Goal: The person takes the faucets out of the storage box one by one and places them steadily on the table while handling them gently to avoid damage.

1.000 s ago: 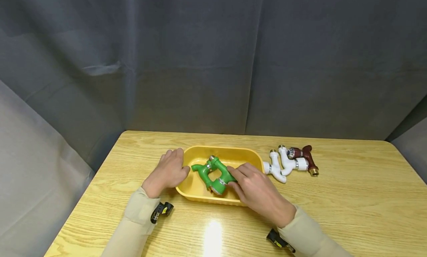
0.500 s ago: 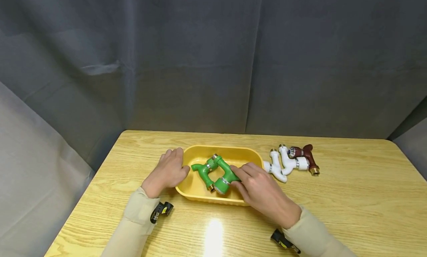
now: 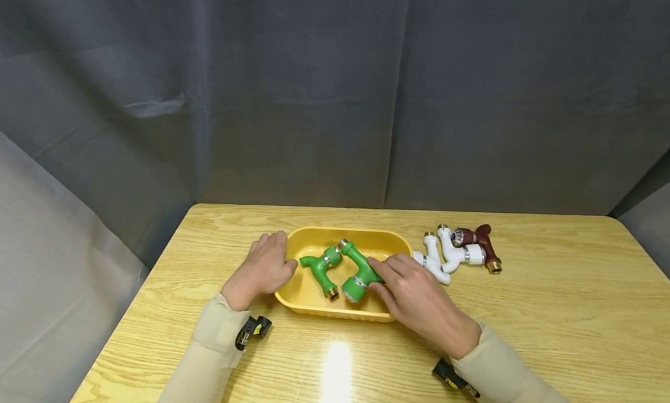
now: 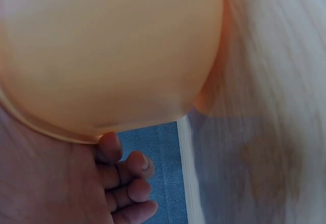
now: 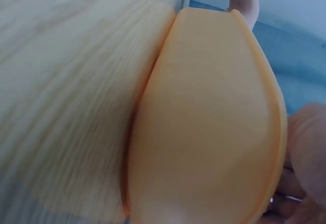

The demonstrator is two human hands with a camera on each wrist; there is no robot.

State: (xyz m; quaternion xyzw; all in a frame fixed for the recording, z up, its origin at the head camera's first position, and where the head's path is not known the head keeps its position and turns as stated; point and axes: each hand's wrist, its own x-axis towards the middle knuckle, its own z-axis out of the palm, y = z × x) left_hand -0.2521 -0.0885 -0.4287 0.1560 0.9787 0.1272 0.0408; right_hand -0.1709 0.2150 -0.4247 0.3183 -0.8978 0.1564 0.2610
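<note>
In the head view a yellow plastic basin (image 3: 314, 308) sits on the table, with my left hand (image 3: 264, 267) gripping its left rim. The left wrist view shows the curled fingers (image 4: 136, 165) at the basin's edge. Two green faucets are inside. The left faucet (image 3: 317, 269) lies on the basin floor, its brass threaded end towards me. My right hand (image 3: 419, 292) reaches over the near right rim and holds the other green faucet (image 3: 360, 269) between thumb and fingers. That hand hides part of this faucet's body. In the right wrist view the basin wall (image 5: 204, 117) covers both faucets.
Just right of the basin, two white faucets (image 3: 454, 253) and a dark red faucet (image 3: 485, 249) lie close together on the wooden table (image 3: 555, 310). A grey curtain (image 3: 314, 100) hangs behind the table's back edge.
My right hand has shifted slightly right with the green faucet, opening a gap to the other green faucet, whose ribbed handle now shows more. The left hand stays on the basin rim.
</note>
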